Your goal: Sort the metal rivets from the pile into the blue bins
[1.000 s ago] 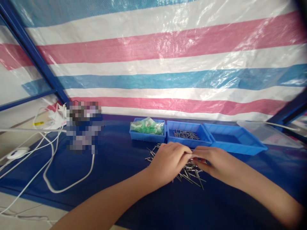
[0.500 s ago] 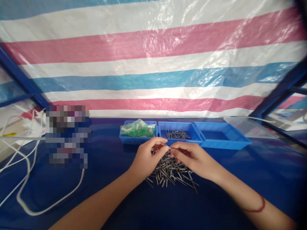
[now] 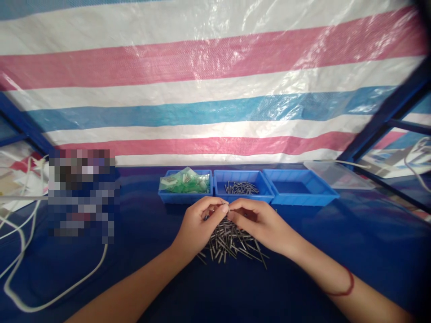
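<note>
My left hand and my right hand meet at the fingertips above a pile of blind rivets. Both are closed in a pinch. A thin metal piece, apparently one blind rivet, is between them, mostly covered by the fingers. The loose rivets lie on the blue table, with thin dark stems and paler short bodies. Just beyond my hands stands a blue bin with more metal pins or rivets inside.
To the left of that bin, another blue bin holds green-and-clear plastic packets. On the right stands a third blue bin, beside a clear plastic sheet. White cables loop over the table's left side. A striped tarp hangs behind.
The whole view has shifted slightly, so things sit further left. My fingertips have drawn together, covering the metal piece that showed between them before.
</note>
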`<move>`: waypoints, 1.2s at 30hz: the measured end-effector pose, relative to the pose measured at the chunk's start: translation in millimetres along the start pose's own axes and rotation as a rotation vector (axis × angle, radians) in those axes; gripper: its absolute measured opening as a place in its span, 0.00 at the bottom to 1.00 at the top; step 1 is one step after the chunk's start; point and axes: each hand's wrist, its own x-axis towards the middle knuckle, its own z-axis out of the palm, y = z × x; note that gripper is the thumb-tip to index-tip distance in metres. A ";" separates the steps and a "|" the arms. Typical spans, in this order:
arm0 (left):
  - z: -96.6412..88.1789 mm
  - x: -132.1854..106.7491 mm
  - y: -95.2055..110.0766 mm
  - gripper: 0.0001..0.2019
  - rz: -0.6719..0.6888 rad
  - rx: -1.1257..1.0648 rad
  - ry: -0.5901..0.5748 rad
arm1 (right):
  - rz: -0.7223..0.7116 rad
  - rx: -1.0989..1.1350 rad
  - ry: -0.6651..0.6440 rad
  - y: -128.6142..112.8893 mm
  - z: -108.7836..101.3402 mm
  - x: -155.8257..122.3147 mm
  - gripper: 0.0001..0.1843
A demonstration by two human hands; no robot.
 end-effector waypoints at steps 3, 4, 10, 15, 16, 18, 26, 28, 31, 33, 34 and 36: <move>-1.0 0.6 -1.1 0.07 0.037 0.038 0.014 | 0.000 0.005 0.070 0.0 0.0 -0.1 0.10; -1.3 1.0 -1.6 0.07 0.050 0.052 0.015 | -0.009 -0.002 0.098 -0.2 -0.6 -0.4 0.09; -2.0 1.6 -3.2 0.07 0.063 0.140 -0.034 | -0.121 -0.203 0.173 -8.5 -4.8 -3.0 0.07; -3.0 0.6 1.6 0.08 0.117 0.335 -0.083 | -0.222 -0.423 0.221 -19.5 -21.5 -2.4 0.10; -3.6 0.4 2.9 0.10 0.133 0.384 -0.099 | -0.211 -0.473 0.277 -19.7 -29.8 -2.2 0.10; -5.4 -0.1 5.6 0.12 0.168 0.489 -0.159 | -0.151 -0.590 0.436 -16.5 -51.1 -2.3 0.09; -8.3 -2.2 7.9 0.12 0.252 0.734 -0.356 | 0.291 -1.160 0.507 22.6 -108.3 -5.0 0.13; -6.7 -2.8 5.8 0.12 0.245 0.758 -0.371 | 0.296 -1.179 0.511 23.8 -103.0 -3.9 0.14; -4.5 -3.7 2.9 0.11 0.234 0.772 -0.372 | 0.194 -1.125 0.542 16.8 -89.1 -1.4 0.14; -3.5 -4.1 1.5 0.09 0.227 0.755 -0.354 | 0.092 -1.062 0.498 9.9 -79.7 -0.4 0.14; -3.1 -4.1 1.1 0.09 0.222 0.739 -0.336 | 0.039 -1.023 0.461 6.6 -75.3 -0.3 0.14; -2.3 -3.5 1.1 0.07 0.214 0.689 -0.283 | -0.057 -0.941 0.367 0.9 -66.9 -0.8 0.12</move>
